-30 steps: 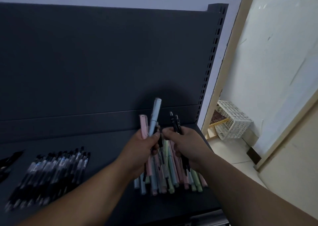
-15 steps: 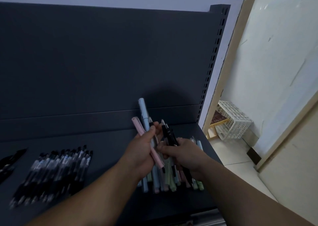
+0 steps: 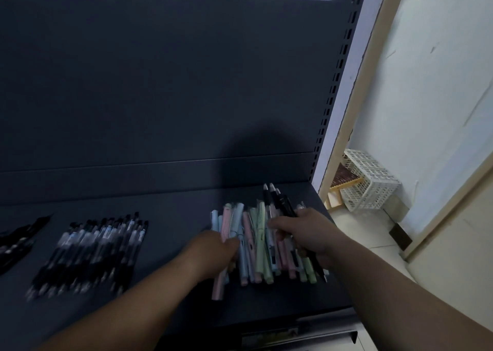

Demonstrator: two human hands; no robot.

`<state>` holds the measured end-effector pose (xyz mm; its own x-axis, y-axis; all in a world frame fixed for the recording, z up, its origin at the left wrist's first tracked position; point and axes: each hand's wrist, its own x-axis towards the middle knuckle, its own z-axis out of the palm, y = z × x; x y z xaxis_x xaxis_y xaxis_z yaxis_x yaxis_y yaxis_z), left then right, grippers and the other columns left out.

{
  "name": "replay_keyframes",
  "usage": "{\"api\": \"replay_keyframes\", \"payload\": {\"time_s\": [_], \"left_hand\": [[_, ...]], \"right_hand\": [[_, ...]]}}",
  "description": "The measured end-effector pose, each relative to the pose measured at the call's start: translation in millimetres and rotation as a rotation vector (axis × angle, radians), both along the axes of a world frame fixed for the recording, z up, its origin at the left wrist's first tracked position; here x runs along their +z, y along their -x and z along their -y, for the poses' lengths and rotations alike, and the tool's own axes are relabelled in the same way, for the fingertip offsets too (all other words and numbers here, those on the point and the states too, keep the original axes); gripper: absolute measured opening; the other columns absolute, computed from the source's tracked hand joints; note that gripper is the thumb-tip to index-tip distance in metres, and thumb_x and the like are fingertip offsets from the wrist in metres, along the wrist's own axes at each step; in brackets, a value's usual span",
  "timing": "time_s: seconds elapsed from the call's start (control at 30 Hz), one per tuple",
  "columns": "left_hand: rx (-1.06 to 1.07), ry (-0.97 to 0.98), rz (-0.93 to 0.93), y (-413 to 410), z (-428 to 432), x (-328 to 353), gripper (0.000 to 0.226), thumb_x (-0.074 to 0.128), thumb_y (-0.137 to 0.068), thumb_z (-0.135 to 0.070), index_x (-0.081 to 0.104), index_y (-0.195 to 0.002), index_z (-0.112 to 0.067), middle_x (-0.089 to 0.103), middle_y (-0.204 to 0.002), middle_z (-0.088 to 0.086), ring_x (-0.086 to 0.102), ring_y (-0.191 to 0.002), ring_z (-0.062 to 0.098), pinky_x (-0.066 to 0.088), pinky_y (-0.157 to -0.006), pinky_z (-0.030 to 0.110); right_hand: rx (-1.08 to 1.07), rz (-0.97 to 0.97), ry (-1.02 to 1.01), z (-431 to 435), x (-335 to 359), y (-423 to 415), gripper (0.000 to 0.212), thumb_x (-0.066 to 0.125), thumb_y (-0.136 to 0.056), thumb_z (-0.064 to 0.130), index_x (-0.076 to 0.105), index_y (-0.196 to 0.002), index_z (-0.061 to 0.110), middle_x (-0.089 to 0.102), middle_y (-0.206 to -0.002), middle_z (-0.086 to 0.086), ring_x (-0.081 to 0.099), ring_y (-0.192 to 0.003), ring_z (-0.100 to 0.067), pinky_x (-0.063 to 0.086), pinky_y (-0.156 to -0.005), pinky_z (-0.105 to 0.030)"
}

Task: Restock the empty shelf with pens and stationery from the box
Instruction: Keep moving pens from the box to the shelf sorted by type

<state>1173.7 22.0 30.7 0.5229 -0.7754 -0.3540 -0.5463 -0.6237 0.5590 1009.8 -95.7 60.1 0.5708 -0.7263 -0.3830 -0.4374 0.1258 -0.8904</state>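
Pastel pens (image 3: 260, 246) in pink, pale blue and green lie packed side by side in a loose pile on the right part of the dark shelf (image 3: 170, 217), their long axes running from the near edge toward the back panel (image 3: 160, 83) and leaning slightly right at the far end. The left hand (image 3: 210, 252) rests on the left edge of this pile with its back toward the camera and its fingers curled down round a pink pen (image 3: 218, 286); the fingertips themselves are hidden. That pen slants a little against the others, its near end sticking out below the hand and past the near ends of the pile. The right hand (image 3: 309, 233) is over the right side of the pile, thumb and fingers closed round a small bunch of black pens (image 3: 277, 201). These point up and away toward the back panel, tilted left at the top, and their lower ends show beneath the hand by the pile's right edge. Both forearms reach in from the bottom of the view and converge on the pile, the hands near each other but apart. Further left on the shelf lies a row of clear-barrelled pens (image 3: 90, 252), blurred, and at the far left some dark pens (image 3: 16, 238). Right of the shelf's slotted upright (image 3: 337, 83), a white basket (image 3: 370, 182) sits on the floor.
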Motion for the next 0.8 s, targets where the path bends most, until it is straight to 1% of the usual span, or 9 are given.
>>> {"api": "replay_keyframes", "payload": {"time_s": [0.07,0.13,0.27,0.4,0.5,0.57,0.63,0.7,0.8], "left_hand": [[-0.055,-0.027,0.171,-1.0,5.1,0.9,0.05,0.038,-0.093,-0.054,0.051,-0.061,-0.019,0.055,-0.061,-0.003,0.05,-0.054,0.007,0.037,-0.049,0.022],[-0.045,-0.009,0.184,-0.8,7.9,1.5,0.052,0.039,-0.092,-0.055,0.045,-0.055,-0.019,0.052,-0.058,-0.002,0.05,-0.054,0.01,0.032,-0.046,0.022],[-0.006,0.083,0.225,-1.9,6.9,-1.6,0.049,0.051,-0.089,-0.054,0.043,-0.055,-0.02,0.054,-0.059,0.0,0.06,-0.067,0.019,0.033,-0.047,0.023],[0.07,0.184,0.186,-9.3,14.4,-4.0,0.038,0.063,-0.081,-0.058,0.049,-0.085,-0.023,0.049,-0.074,-0.014,0.05,-0.074,0.008,0.034,-0.053,0.019],[0.091,0.253,0.18,-9.6,20.5,-8.2,0.057,0.066,-0.08,-0.054,0.05,-0.122,-0.019,0.059,-0.087,-0.008,0.053,-0.079,0.007,0.038,-0.059,0.014],[0.058,0.317,0.208,-9.0,16.8,-18.0,0.071,0.066,-0.081,-0.052,0.041,-0.139,-0.018,0.057,-0.121,-0.001,0.052,-0.107,0.01,0.038,-0.084,0.011],[-0.003,0.322,0.201,-8.3,9.5,-29.0,0.079,0.061,-0.082,-0.057,0.029,-0.147,-0.025,0.028,-0.151,-0.002,0.027,-0.137,0.015,0.022,-0.108,0.019],[-0.064,0.319,0.098,-4.1,2.9,-36.7,0.08,0.057,-0.084,-0.059,0.02,-0.15,-0.033,0.005,-0.159,-0.01,0.008,-0.145,0.013,0.014,-0.114,0.025],[-0.123,0.35,0.024,4.0,0.0,-43.5,0.08,0.055,-0.083,-0.061,0.016,-0.149,-0.039,-0.002,-0.16,-0.01,-0.001,-0.146,0.009,0.011,-0.116,0.028]], "right_hand": [[0.043,-0.042,-0.015,-4.4,-3.2,-2.7,0.022,0.07,-0.078,0.026,0.063,-0.081,0.006,0.064,-0.056,-0.004,0.043,-0.039,-0.017,0.033,-0.042,-0.021],[0.077,-0.082,0.008,-8.4,-5.8,-5.9,0.022,0.069,-0.076,0.023,0.062,-0.076,0.002,0.062,-0.054,-0.009,0.046,-0.041,-0.023,0.035,-0.042,-0.023],[0.12,-0.163,0.118,-10.3,-8.1,-13.0,0.018,0.065,-0.075,0.021,0.06,-0.065,0.007,0.058,-0.043,0.0,0.05,-0.033,-0.016,0.039,-0.04,-0.021],[0.109,-0.263,0.287,-6.5,-10.8,-17.9,0.017,0.066,-0.075,0.025,0.06,-0.067,0.011,0.06,-0.052,0.003,0.058,-0.05,-0.014,0.043,-0.048,-0.02],[0.101,-0.287,0.339,-2.8,-14.6,-18.9,0.019,0.065,-0.075,0.029,0.059,-0.069,0.012,0.059,-0.059,0.002,0.058,-0.056,-0.014,0.042,-0.049,-0.02],[0.079,-0.28,0.341,0.9,-17.1,-18.4,0.02,0.065,-0.075,0.031,0.059,-0.069,0.012,0.059,-0.06,0.001,0.058,-0.058,-0.015,0.042,-0.051,-0.022],[0.051,-0.27,0.334,5.7,-18.8,-17.6,0.022,0.064,-0.075,0.032,0.057,-0.068,0.012,0.058,-0.06,0.0,0.057,-0.058,-0.016,0.041,-0.051,-0.023],[0.04,-0.27,0.326,8.8,-19.7,-17.5,0.023,0.064,-0.076,0.032,0.056,-0.066,0.013,0.056,-0.059,-0.001,0.055,-0.056,-0.016,0.04,-0.05,-0.023],[0.042,-0.275,0.325,10.5,-21.0,-20.0,0.021,0.063,-0.075,0.031,0.056,-0.067,0.013,0.059,-0.063,-0.003,0.058,-0.059,-0.019,0.042,-0.052,-0.024]]}}
